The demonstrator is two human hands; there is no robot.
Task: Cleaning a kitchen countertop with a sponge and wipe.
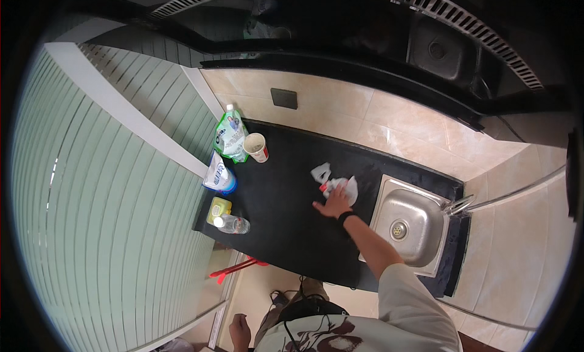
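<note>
My right hand point(335, 204) is palm down over a crumpled white sheet with red print point(350, 190), perhaps a thin plastic bag or wipe. Its fingers reach onto the sheet while the thumb sticks out to the left. Slight blur hides whether the fingers grip it. A loose corner of the sheet lies beyond the fingertips on the black countertop point(283, 192). Down by my left side hangs my left hand point(240, 330), away from the counter, fingers curled and partly hidden; nothing shows in it.
Right of the sheet is a steel sink point(410, 219) with a faucet point(458, 206). Along the counter's left end stand a green refill pouch point(230, 135), paper cup point(256, 146), blue-white pouch point(220, 177), yellow container point(219, 209) and clear bottle point(235, 224). A black range hood point(337, 62) overhangs the back.
</note>
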